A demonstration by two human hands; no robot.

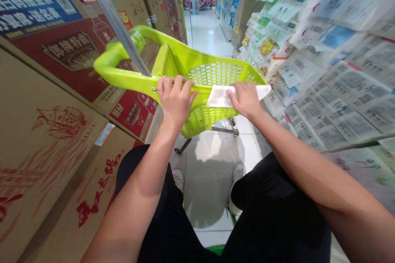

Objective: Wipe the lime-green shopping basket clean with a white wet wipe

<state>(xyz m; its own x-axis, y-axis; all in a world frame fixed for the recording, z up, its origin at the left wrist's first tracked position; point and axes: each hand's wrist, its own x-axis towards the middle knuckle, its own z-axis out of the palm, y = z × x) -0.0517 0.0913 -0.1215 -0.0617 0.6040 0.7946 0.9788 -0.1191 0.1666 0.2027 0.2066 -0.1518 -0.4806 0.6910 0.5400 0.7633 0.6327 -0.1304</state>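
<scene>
In front of me stands a lime-green plastic shopping cart [200, 121] with a perforated basket and a metal pole rising at its left. My left hand [175, 100] grips the basket's near rim, fingers curled over the top edge. Farther right on the same rim, my right hand [246, 99] presses a white wipe [217, 96] against the green plastic. The wipe sticks out on both sides of that hand, and its middle is hidden under the palm.
Stacked cardboard cartons [43, 107] line the left side, close to the cart. Plastic-wrapped packages [333, 90] are piled on the right. Ahead, a tiled aisle [203, 33] leads to a blue stool [194, 5]. My knees flank the cart's wheels [236, 131].
</scene>
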